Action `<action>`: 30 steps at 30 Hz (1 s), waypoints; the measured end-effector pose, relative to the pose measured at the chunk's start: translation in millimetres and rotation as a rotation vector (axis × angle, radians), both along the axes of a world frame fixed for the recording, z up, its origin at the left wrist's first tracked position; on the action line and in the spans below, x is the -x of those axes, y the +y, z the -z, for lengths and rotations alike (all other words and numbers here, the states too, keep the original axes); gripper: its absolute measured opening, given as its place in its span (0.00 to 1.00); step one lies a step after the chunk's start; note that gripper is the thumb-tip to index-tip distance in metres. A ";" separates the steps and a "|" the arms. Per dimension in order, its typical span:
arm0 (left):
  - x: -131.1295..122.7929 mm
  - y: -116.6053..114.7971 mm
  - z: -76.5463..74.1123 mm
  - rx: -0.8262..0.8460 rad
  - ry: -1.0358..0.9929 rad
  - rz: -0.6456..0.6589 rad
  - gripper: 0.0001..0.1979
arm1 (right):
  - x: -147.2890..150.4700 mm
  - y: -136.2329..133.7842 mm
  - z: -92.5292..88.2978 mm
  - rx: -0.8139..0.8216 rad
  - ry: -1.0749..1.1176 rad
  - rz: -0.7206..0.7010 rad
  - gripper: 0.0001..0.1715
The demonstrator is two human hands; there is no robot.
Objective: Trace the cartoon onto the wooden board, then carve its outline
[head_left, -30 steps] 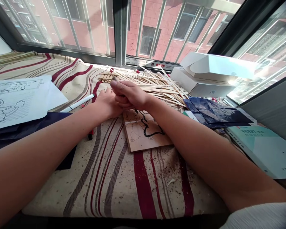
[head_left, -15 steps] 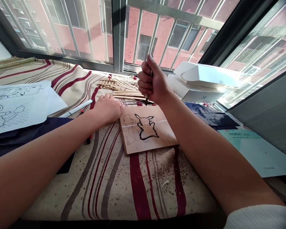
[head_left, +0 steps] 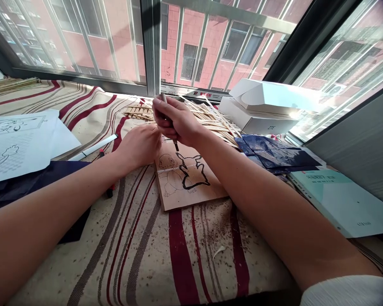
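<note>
The right hand (head_left: pixel 175 122) is shut tight around a thin dark pen (head_left: pixel 170 121), and its tip pokes out below the fist. The tip is right by the top of a flat brown board (head_left: pixel 191 189), but I can't tell if it is touching. The left hand (head_left: pixel 138 146) is open and lies flat, its fingers pointing toward the right hand, and it rests at the top edge of the board. The board lies on a striped cloth (head_left: pixel 178 255) on the bench, right in front of the person. It has two little animal pictures on it - one with thin, pale lines and one with long ears and a thick black line around it. Behind the hands is a messy pile of thin wooden sticks (head_left: pixel 212 117). A white pen (head_left: pixel 94 147) lies on the cloth near the left arm, and a sheet of paper with drawings (head_left: pixel 19 144) is past it. On the other side are a white box (head_left: pixel 258 119), some dark blue paper (head_left: pixel 279 153) and a green book (head_left: pixel 341 199). Tiny brown bits are spread over the cloth - lots of them.
</note>
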State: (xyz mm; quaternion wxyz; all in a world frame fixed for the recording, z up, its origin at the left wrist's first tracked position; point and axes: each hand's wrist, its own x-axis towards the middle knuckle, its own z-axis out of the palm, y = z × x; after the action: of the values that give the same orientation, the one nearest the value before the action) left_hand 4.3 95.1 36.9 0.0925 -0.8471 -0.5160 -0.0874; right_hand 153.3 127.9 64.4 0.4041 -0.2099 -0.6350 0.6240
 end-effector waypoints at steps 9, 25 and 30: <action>4.0 11.9 20.4 -0.008 0.010 0.060 0.21 | 9.0 1.5 14.9 0.018 -0.009 -0.083 0.24; 5.0 13.6 15.6 0.029 0.100 0.019 0.25 | 25.4 -7.9 14.3 0.048 -0.074 -0.052 0.27; 6.1 17.4 21.0 0.038 0.117 0.013 0.22 | 30.1 -8.7 18.9 0.010 -0.080 0.107 0.27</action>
State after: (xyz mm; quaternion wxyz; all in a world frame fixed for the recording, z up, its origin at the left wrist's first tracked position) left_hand -1.8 112.5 15.8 0.1061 -0.8556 -0.5059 -0.0284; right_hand 123.2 119.3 45.5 0.4100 -0.2701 -0.6354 0.5959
